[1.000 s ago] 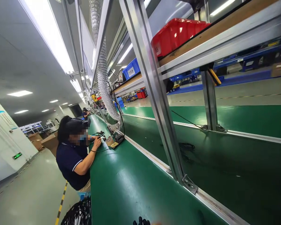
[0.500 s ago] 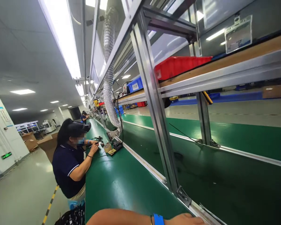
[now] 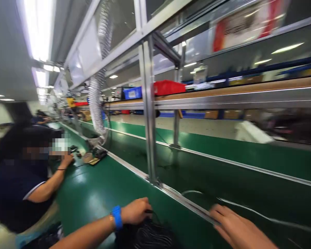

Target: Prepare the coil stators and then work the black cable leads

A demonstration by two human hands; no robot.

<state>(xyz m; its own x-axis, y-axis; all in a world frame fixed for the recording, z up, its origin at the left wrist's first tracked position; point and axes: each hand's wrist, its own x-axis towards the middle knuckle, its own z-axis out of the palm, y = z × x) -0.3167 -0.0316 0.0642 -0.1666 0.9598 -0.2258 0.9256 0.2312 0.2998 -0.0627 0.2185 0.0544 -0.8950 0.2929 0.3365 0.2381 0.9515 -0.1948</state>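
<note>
At the lower middle, my left hand (image 3: pixel 136 211), with a blue band on the wrist, is closed on part of a black cable bundle (image 3: pixel 154 238). The coiled bundle lies on the green bench top (image 3: pixel 98 193) below that hand and is partly cut off by the frame's bottom edge. My right hand (image 3: pixel 233 226) is to the right, close to the metal rail, somewhat blurred. Its fingers are stretched forward and apart from the thumb, with nothing visible in them. A thin white cord (image 3: pixel 261 214) lies on the dark green surface beyond it.
A metal post (image 3: pixel 149 114) rises from the rail (image 3: pixel 129 166) along the bench. To the left, a co-worker (image 3: pixel 20 180) sits with a hand near small parts and a tape roll (image 3: pixel 87 158). A silver duct (image 3: pixel 96 103) hangs beyond. Red (image 3: pixel 169 87) and blue (image 3: pixel 133 92) bins stand on the shelf.
My view has swung right and moved. The left hand, earlier at the bottom edge by the rail, now grips the black cable bundle. My right hand has come into view.
</note>
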